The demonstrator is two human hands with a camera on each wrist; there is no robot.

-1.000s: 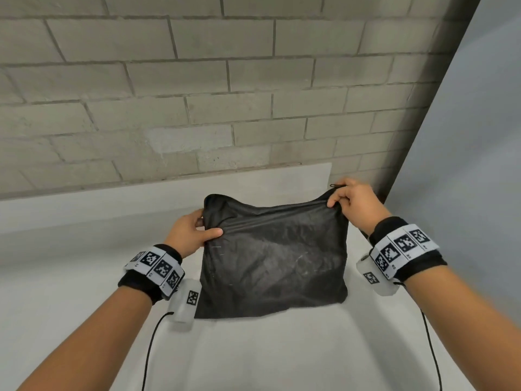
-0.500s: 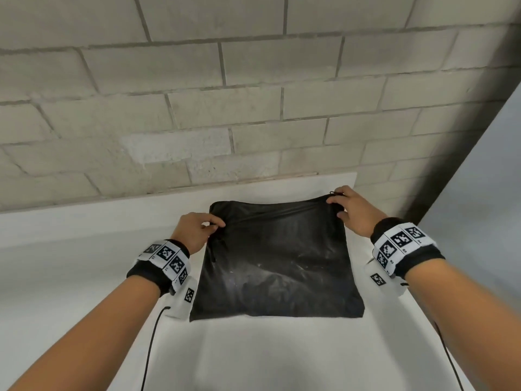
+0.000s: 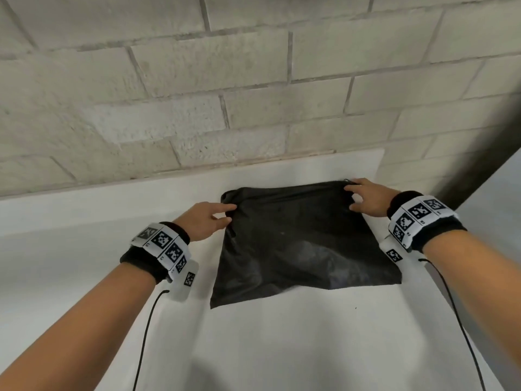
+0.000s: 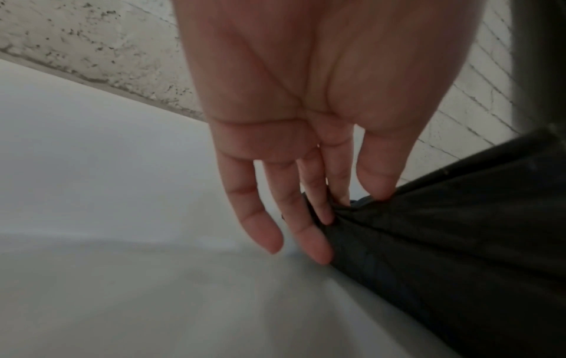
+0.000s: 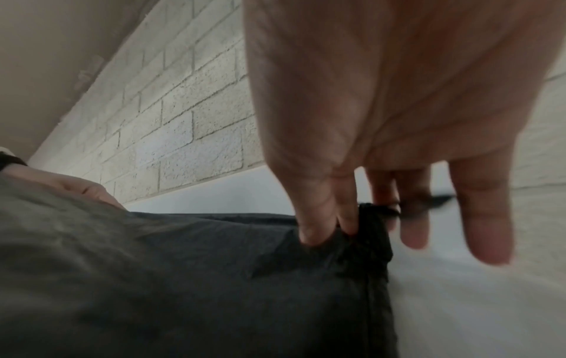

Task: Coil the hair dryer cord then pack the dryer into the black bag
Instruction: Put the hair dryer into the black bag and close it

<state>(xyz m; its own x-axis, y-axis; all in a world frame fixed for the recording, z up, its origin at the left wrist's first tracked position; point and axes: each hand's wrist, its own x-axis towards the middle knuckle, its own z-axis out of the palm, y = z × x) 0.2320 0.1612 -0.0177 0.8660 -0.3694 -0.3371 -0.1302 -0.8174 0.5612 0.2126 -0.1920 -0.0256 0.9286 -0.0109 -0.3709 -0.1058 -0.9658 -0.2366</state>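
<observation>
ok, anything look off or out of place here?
Nothing stands out. The black bag lies on the white table, lumpy and creased, with the left hand and right hand touching its far corners. The dryer is not in view; nothing looks spilled or torn.

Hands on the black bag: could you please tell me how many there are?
2. The left hand touches the black bag at its far left corner; the right hand touches its far right corner.
</observation>
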